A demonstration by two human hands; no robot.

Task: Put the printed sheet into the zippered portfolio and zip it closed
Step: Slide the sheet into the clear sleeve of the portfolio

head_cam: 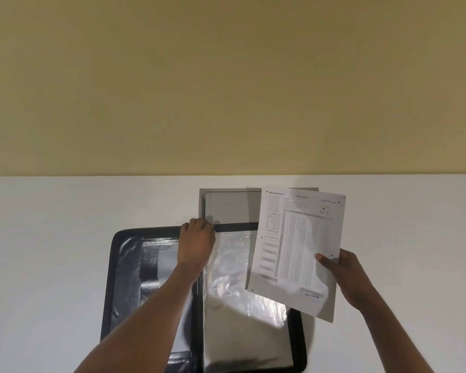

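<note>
A plain, matte white tabletop point(65, 251) runs right up against a bare mustard-yellow wall point(226, 76), which fills the whole upper half of the view. On the table lies a black leather-look zippered portfolio point(124, 265), opened flat, its glossy left flap catching the light. The right half carries crinkled clear plastic sleeves point(234, 278) that shine under the room lighting. Above the portfolio's top edge, a grey card sheet point(232, 205) sticks out toward the wall, partly lying on the table.

The left hand point(197, 243) reaches across the portfolio's middle, its fingers curled down at the top of the sleeves where the grey card begins; whether they actually pinch anything, I cannot tell. The right hand point(345, 275) grips the white printed sheet, an answer form covered in rows of tiny bubbles point(296, 249), thumb on its face near the right edge. The sheet is held tilted in the air over the portfolio's right side, not yet inside.
</note>
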